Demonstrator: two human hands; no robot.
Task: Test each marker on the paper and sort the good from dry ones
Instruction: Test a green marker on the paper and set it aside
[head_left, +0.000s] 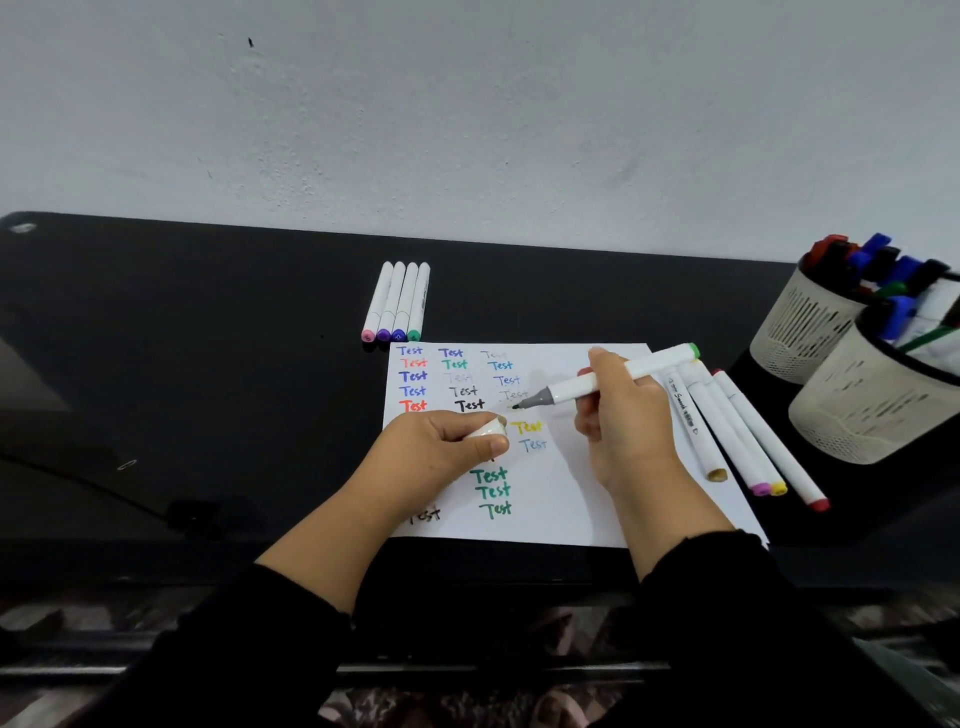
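A white sheet of paper (566, 499) lies on the black table, covered with several coloured "Test" words. My right hand (621, 415) grips a white marker (613, 376) with a green end cap; its grey tip touches the paper near a faint "Test". My left hand (447, 441) rests on the paper and holds the marker's white cap (488, 430). Several capped white markers (397, 301) lie side by side above the paper. Several more markers (737, 431) lie along the paper's right edge.
Two cream mesh pen cups (852, 410) stand at the right, the rear cup (802, 322) full of red, blue and black markers. The black table (208, 338) meets a white wall at the back. My black sleeves are at the bottom.
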